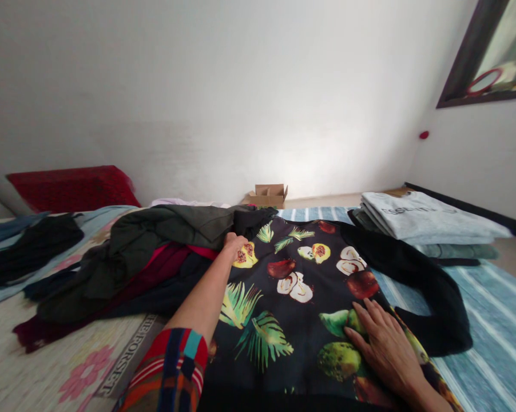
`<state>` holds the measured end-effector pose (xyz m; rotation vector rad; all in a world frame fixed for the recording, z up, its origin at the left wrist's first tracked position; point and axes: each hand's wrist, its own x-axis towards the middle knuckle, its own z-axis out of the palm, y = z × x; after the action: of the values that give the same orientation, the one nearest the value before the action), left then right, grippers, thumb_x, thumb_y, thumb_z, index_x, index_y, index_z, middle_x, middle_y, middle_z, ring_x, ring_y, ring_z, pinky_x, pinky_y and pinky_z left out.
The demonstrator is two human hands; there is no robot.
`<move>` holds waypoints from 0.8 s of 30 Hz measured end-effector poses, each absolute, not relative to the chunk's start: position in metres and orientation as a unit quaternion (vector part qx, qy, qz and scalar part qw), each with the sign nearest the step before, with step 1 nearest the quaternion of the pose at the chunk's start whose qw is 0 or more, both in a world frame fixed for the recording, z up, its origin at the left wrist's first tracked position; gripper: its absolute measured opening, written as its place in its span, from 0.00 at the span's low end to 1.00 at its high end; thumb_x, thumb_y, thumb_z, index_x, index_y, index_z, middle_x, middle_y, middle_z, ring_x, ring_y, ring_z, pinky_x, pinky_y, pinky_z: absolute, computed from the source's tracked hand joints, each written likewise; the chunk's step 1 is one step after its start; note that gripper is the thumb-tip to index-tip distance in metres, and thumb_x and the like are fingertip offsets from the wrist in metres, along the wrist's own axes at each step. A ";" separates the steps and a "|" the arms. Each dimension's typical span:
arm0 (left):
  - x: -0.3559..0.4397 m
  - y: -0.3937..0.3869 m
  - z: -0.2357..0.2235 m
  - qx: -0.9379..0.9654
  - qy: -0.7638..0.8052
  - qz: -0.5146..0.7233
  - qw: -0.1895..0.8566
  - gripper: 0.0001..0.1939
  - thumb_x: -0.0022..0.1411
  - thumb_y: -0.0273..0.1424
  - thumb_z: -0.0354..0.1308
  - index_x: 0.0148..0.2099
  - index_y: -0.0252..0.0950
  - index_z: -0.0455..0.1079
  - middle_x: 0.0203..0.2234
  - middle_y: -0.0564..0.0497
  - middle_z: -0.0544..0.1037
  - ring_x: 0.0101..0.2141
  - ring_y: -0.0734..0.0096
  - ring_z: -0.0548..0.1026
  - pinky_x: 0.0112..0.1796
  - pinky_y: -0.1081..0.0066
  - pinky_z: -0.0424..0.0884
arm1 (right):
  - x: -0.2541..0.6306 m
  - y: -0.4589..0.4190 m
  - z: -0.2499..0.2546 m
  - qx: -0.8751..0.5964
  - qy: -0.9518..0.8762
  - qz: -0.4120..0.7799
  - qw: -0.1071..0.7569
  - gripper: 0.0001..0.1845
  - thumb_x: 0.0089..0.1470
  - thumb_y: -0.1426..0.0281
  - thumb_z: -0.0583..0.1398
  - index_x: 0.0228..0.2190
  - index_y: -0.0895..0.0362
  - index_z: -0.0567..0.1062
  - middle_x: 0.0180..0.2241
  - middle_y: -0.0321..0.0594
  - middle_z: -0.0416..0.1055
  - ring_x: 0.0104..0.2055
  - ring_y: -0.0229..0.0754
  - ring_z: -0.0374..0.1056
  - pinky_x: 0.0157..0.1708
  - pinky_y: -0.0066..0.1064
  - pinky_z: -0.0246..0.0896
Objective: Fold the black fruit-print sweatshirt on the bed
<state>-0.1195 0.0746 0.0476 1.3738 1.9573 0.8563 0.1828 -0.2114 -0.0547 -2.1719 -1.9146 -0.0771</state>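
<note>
the fruit-printed top [262, 286] lies spread before you, its body mostly smooth but unfolded, one black sleeve [451, 303] bent out over the striped sheet [493, 312]. your right hand [384, 340] rests flat on the print, fingers apart. your left hand [235, 246] is at the top's left edge, fingers curled; whether they pinch cloth, i can't tell from this view. on the right, a stack of clothes [429, 217] looks already folded; on the left, a heap of garments [155, 246] lies loose and unsorted.
</note>
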 end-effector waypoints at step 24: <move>-0.142 0.073 0.034 0.664 0.732 0.150 0.025 0.23 0.60 0.42 0.55 0.51 0.31 0.63 0.41 0.30 0.76 0.45 0.46 0.74 0.41 0.61 0.67 | 0.182 -0.215 -0.050 -0.767 -0.631 -0.066 0.091 0.32 0.58 0.52 0.47 0.55 0.59 0.66 0.58 0.50 0.61 0.61 0.53 0.55 0.59 0.43 0.47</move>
<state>-0.1418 0.0732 0.0343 2.0533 2.2640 0.4633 0.1825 -0.2146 -0.0499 -2.2796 -1.8754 -0.1955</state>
